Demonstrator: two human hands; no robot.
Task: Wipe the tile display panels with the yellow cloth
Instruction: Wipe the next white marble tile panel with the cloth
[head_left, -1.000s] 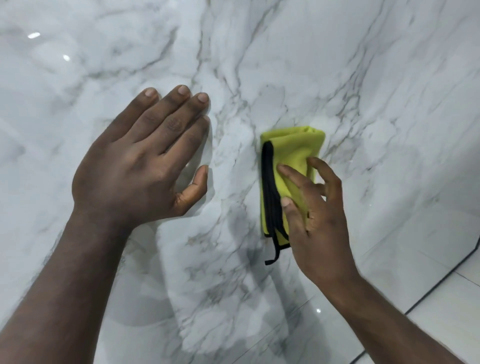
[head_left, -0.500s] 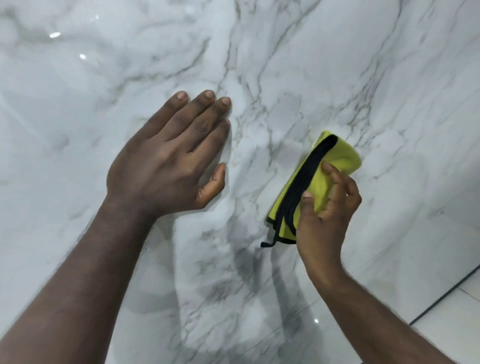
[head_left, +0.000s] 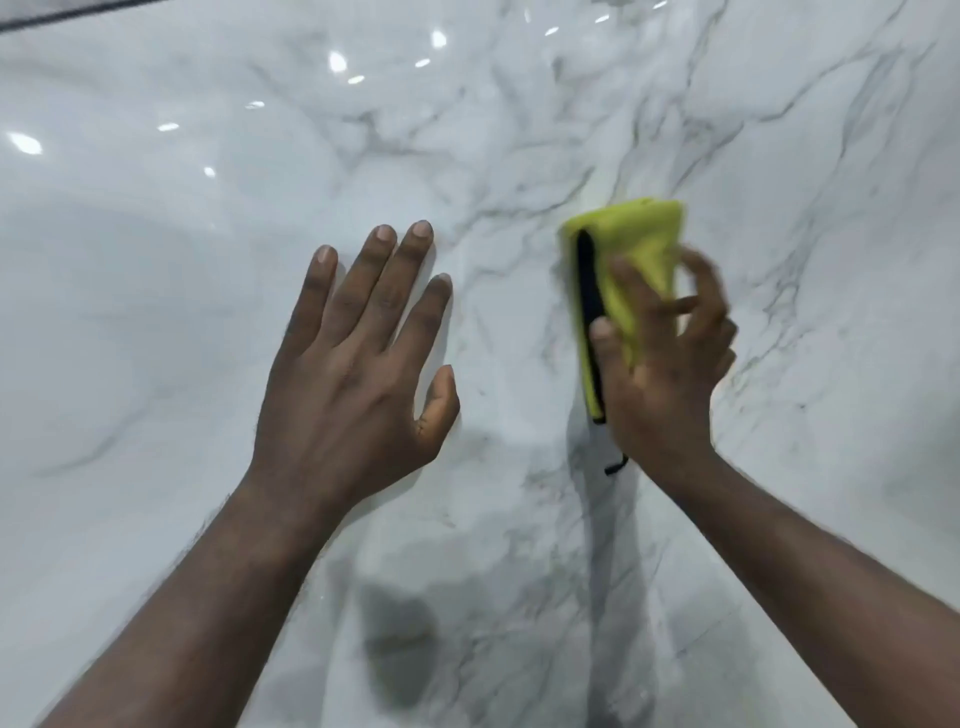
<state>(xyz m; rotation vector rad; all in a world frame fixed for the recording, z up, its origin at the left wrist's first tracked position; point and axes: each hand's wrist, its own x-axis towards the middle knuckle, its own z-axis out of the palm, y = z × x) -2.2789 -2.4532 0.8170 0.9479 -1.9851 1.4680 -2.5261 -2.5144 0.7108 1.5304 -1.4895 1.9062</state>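
A glossy white marble tile panel with grey veins fills the view. My left hand lies flat on it with fingers straight and spread, left of centre. To its right, my right hand holds a folded yellow cloth with a black edge against the panel, fingers curled over it. The cloth's upper part sticks out above my fingers; its lower part is hidden behind my palm. A black loop hangs below my hand. The right hand and cloth are motion-blurred.
A dark joint line crosses the top left corner of the panel. Ceiling lights are reflected in the upper left surface. My own shadow shows dimly in the lower middle.
The cloth and my right hand have swung from a rightward tilt back to upright and moved higher on the panel. The view has shifted upward; my left hand stays flat on the tile.
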